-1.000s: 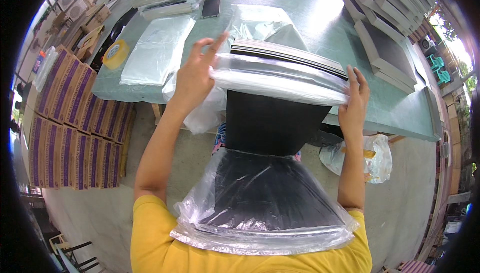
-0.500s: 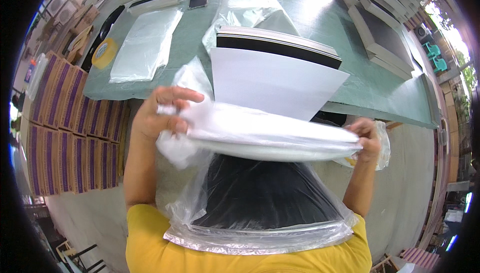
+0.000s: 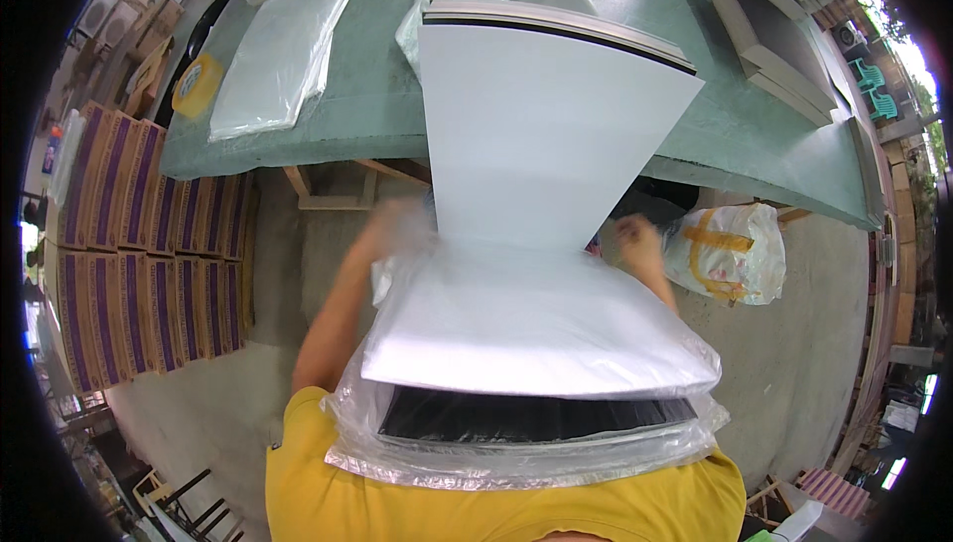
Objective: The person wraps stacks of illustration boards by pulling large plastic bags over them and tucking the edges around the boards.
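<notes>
White board (image 3: 541, 135): upper end over bench (image 3: 774, 160), lower end inside clear plastic (image 3: 541, 334).
Left hand (image 3: 397, 228): blurred beside it; grip unclear.
Right hand (image 3: 638, 238): loosely curled nearby; cannot tell if gripping.

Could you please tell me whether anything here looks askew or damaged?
Nothing looks spilled or damaged. Slightly askew: by the yellow shirt, the black layer sticks out past the plastic-covered white layer, so their edges don't line up.
</notes>
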`<action>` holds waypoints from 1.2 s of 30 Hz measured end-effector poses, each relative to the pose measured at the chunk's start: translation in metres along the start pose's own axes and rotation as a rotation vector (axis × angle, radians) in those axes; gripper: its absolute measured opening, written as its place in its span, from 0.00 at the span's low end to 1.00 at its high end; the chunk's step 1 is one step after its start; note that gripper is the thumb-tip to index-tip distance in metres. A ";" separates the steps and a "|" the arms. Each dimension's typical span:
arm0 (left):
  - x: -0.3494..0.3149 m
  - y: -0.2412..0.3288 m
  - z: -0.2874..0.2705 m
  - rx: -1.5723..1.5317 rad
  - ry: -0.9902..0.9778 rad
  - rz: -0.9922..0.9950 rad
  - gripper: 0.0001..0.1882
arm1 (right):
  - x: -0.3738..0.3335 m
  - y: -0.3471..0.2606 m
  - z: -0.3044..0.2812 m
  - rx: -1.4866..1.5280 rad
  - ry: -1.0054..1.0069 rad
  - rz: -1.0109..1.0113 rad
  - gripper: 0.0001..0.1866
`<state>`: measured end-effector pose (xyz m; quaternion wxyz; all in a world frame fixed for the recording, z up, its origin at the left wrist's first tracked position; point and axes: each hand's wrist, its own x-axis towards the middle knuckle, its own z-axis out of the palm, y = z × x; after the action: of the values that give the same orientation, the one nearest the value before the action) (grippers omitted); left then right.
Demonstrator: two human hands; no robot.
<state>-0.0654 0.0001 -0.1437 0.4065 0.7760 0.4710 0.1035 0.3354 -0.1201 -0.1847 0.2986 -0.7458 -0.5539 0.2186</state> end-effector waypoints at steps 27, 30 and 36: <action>0.013 0.213 -0.062 -0.582 0.462 0.585 0.36 | 0.019 -0.236 -0.067 1.074 -0.390 -0.214 0.25; 0.011 0.205 -0.045 -0.787 -0.027 0.296 0.27 | 0.012 -0.231 -0.065 0.926 -0.381 -0.191 0.27; 0.024 0.166 -0.054 -0.742 0.135 0.125 0.10 | -0.007 -0.171 -0.075 0.580 -0.579 -0.312 0.32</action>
<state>0.0253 0.0105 0.0066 0.6210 0.5947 0.3787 0.3425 0.2636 -0.1064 -0.0127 0.3574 -0.4464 -0.6367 0.5174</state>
